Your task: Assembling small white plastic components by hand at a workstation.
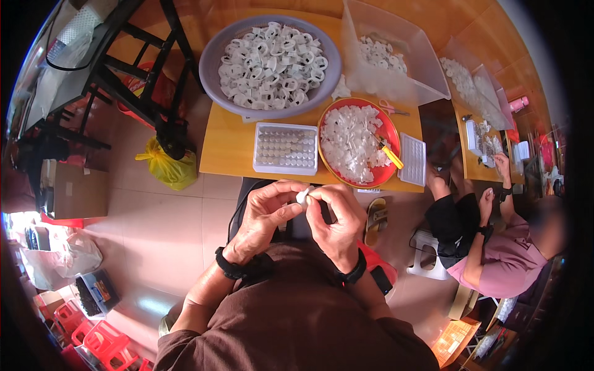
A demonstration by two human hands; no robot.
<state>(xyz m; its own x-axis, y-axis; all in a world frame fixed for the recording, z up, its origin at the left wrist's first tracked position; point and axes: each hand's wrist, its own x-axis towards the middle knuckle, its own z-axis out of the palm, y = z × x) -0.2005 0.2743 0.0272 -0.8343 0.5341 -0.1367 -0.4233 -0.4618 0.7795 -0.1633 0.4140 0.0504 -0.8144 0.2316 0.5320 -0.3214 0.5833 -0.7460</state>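
Note:
Both of my hands meet in front of my chest, just off the near edge of the wooden table (226, 148). Between their fingertips is a small white plastic part (303, 196), pinched from both sides. My left hand (267, 213) grips it with thumb and forefinger, and my right hand (337, 217) does the same from the other side. Fingers cover much of the part, so its full shape is hidden. Nearest beyond the hands stands a white tray (286, 168) with rows of round pieces. To its right, a red round tray (394, 133) holds a heap of small translucent white pieces.
A grey-blue basin (210, 77) full of white ring-shaped parts stands at the back left. Behind the red tray are a clear bin (427, 68) and scissors (396, 111). A yellow-handled cutter (392, 157) lies on the heap. A co-worker (495, 253) sits at the right.

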